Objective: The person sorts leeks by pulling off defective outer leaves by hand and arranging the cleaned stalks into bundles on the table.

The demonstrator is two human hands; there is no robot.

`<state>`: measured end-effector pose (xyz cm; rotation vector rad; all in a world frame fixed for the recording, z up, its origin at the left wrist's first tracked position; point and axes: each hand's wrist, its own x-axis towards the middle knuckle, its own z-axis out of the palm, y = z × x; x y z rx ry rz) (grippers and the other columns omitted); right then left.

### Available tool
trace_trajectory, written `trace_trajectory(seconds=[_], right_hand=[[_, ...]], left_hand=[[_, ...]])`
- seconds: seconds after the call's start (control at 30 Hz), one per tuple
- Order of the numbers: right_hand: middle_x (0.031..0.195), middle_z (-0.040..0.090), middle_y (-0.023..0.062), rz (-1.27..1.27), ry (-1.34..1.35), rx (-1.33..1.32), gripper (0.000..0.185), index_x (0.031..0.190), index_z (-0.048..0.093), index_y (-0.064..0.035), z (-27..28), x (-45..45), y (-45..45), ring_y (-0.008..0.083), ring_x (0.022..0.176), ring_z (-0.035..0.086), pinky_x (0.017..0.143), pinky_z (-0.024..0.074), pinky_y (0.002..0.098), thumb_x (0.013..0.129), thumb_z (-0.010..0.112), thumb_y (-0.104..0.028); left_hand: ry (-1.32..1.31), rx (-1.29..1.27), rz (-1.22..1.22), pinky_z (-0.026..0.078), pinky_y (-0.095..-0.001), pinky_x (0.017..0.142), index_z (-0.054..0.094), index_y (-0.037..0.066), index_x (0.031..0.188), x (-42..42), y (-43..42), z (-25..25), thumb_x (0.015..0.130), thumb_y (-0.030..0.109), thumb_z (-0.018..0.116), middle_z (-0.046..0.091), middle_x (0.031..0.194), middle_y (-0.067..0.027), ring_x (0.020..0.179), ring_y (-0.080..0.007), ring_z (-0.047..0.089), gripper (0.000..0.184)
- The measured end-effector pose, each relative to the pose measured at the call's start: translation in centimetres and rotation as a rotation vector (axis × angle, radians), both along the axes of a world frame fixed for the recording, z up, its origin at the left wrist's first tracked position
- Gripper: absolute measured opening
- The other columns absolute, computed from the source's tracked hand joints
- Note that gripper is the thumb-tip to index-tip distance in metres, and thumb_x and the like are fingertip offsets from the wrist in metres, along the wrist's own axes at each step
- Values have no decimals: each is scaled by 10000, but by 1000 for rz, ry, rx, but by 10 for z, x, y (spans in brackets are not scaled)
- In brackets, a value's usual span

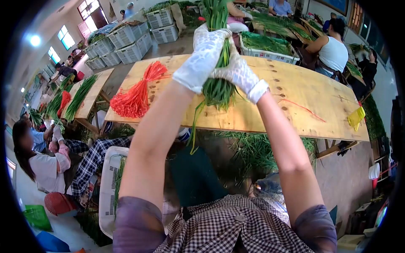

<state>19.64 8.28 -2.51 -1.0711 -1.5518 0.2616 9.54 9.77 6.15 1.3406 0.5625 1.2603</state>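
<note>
1 leaf bundle [218,90]: green, slender, yellowish strands trailing
Left hand [205,55]: wrapped around it
Right hand [240,75]: gripping it lower

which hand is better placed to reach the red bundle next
Left hand, probably: the red bundle lies on its side of the table, though left and right hand both hold greens.

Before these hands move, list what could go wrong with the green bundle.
The green bundle might bend or crush if the left hand and right hand squeeze harder. The loose leaves trailing past the near edge of the table could snag or pull out.
</note>
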Motion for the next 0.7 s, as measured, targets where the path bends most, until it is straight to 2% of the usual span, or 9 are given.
trace_trajectory(seconds=[0.07,0.17,0.2,0.3,0.37,0.43,0.5,0.63,0.7], right_hand=[[1296,511,158,-120,-26,-229,1187,1431,165,22,29,-16,-46,234,1187,499,1043,378,329,548,897,-286],[983,658,103,-46,132,-171,503,1130,539,-22,66,-32,-125,246,923,629,857,502,332,720,769,-199],[965,660,110,-188,-35,-204,437,1090,566,-25,75,-35,-153,247,910,635,846,507,334,731,754,-189],[914,663,127,-113,105,-312,433,1100,571,-50,24,-28,-213,259,827,648,754,520,355,727,738,-194],[868,662,130,10,128,-406,437,1085,580,-51,-15,-31,-233,296,769,641,706,521,364,717,740,-224],[844,663,139,-24,-196,-442,444,1073,579,-31,-46,-44,-247,323,744,636,690,520,364,712,741,-231],[791,653,179,-101,-369,-569,464,1067,569,-4,-107,-50,-253,354,712,628,667,515,380,703,747,-231],[1423,388,174,281,-104,-560,997,1384,369,-18,-158,-20,-272,269,1314,382,1083,330,377,614,824,-458],[1432,384,140,330,416,-457,924,1408,330,-49,-188,-2,-283,244,1310,383,1088,326,379,692,771,-432]], left_hand=[[-155,-16,-90,558,-267,601,616,-30,942,0,-27,14,717,-57,682,675,843,-115,654,-200,647,236],[-176,134,-453,560,-278,740,616,-35,1050,-28,-73,33,734,45,741,672,946,-123,795,-195,665,349],[-42,209,-420,506,-273,685,662,31,904,-51,-103,44,731,164,770,668,816,-51,714,-135,631,244],[81,596,-491,505,-276,799,628,17,1055,-69,-128,7,693,273,818,653,958,-66,878,-125,616,482],[179,788,-137,511,-309,847,593,13,1116,-72,-154,-56,710,249,807,653,969,-70,919,-156,622,517],[119,423,-46,508,-338,882,564,9,1160,-70,-181,-140,736,188,782,654,974,-68,960,-176,622,509],[-68,-324,-200,499,-366,906,586,11,1118,-71,-202,-202,753,82,736,665,962,-71,969,-188,626,401],[-237,-559,-168,471,-389,951,633,16,997,-92,-202,-217,777,-35,653,674,978,-98,967,-204,634,227],[-119,-134,-104,460,-406,944,610,50,885,-121,-198,-180,822,12,613,601,796,-50,829,-181,609,74]])
